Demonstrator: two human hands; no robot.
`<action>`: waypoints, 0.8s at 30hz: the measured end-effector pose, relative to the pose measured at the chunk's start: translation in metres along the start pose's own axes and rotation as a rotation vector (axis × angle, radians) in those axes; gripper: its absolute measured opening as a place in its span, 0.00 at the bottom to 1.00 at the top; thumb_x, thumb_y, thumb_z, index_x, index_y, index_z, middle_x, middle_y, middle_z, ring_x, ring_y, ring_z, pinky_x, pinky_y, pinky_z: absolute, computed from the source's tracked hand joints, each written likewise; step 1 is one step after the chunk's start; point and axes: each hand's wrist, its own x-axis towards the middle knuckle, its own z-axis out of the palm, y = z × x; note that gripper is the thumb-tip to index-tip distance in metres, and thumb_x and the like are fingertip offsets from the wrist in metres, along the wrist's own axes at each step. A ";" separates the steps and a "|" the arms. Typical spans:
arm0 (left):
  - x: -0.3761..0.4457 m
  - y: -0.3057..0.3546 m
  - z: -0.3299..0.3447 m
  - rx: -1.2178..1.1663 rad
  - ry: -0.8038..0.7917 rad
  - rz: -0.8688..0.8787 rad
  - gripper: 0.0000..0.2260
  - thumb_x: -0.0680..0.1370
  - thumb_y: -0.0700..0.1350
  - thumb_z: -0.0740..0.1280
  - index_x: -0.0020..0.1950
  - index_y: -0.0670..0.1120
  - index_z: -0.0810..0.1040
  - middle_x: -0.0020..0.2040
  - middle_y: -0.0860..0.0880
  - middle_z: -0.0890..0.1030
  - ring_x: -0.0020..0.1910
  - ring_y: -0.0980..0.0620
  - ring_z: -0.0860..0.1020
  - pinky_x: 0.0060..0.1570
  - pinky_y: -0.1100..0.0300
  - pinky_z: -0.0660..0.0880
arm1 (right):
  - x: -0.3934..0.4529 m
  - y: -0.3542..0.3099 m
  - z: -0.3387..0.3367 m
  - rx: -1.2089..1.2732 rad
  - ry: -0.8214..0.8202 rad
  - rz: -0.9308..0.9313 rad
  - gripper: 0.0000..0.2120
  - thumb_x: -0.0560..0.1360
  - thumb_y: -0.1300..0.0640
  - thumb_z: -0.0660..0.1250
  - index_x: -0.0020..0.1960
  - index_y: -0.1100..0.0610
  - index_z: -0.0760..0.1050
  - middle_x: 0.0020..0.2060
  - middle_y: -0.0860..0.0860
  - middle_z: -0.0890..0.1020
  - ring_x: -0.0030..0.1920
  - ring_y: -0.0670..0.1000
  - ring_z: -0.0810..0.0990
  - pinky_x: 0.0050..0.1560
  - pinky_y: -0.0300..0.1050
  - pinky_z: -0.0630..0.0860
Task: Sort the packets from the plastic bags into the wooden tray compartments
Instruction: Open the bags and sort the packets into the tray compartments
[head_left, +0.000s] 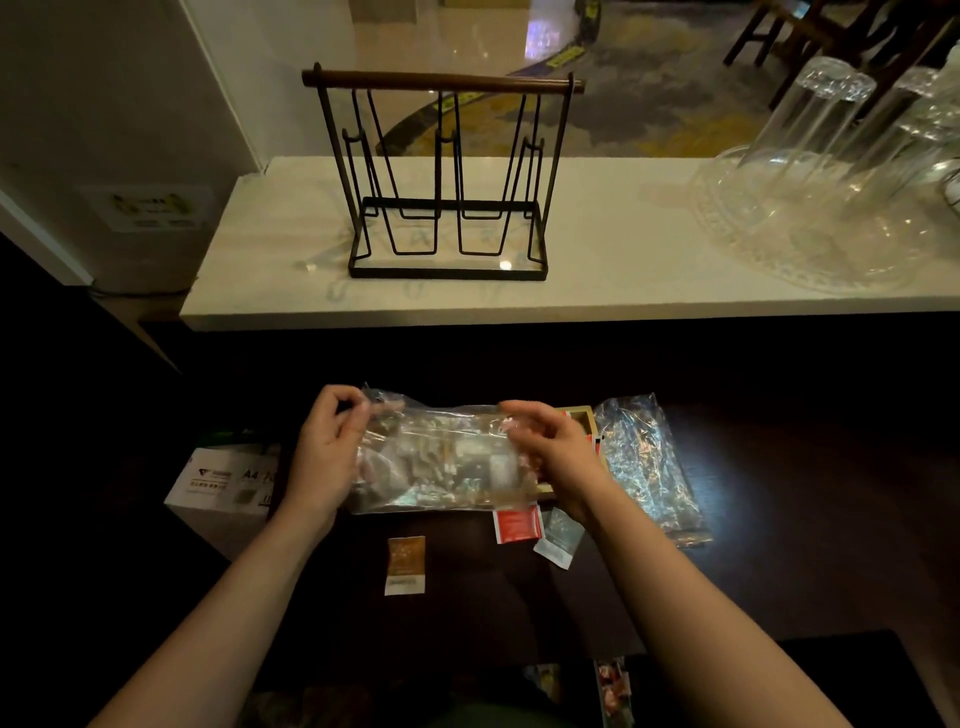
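Both my hands hold a clear plastic bag (441, 457) with several packets inside, lifted over the dark table. My left hand (327, 452) pinches its top left edge and my right hand (550, 457) grips its right end. The wooden tray (582, 415) lies mostly hidden behind the bag and my right hand; only a corner shows. A second clear plastic bag (644, 457) lies flat to the right. Three loose packets rest on the table in front: an orange one (406, 564), a red one (516, 524) and a grey-green one (558, 538).
A black wire rack (447, 176) with a wooden handle stands on the white counter (260, 291) behind. Clear glasses on a glass tray (831, 208) sit at the counter's right. A white cardboard box (223, 480) is at the left. More packets (613, 686) lie near the bottom edge.
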 end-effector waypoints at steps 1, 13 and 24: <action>-0.003 -0.003 0.005 -0.012 0.000 -0.017 0.06 0.81 0.39 0.58 0.46 0.48 0.69 0.45 0.49 0.85 0.25 0.59 0.76 0.22 0.70 0.70 | -0.003 -0.001 -0.006 -0.008 0.063 -0.025 0.13 0.75 0.67 0.64 0.51 0.52 0.81 0.38 0.47 0.81 0.32 0.43 0.76 0.29 0.35 0.74; -0.034 -0.074 0.037 0.840 -0.375 -0.206 0.03 0.76 0.46 0.67 0.46 0.52 0.73 0.44 0.53 0.78 0.40 0.56 0.76 0.38 0.59 0.76 | -0.031 0.047 -0.134 0.505 0.943 -0.054 0.16 0.76 0.70 0.60 0.63 0.63 0.72 0.41 0.53 0.76 0.34 0.48 0.74 0.31 0.34 0.76; -0.059 -0.106 0.040 1.364 -0.545 -0.007 0.21 0.73 0.48 0.69 0.64 0.53 0.68 0.63 0.52 0.70 0.62 0.51 0.69 0.49 0.59 0.74 | -0.045 0.100 -0.151 -0.634 0.889 0.495 0.27 0.71 0.49 0.70 0.67 0.54 0.69 0.62 0.62 0.71 0.56 0.64 0.77 0.58 0.55 0.72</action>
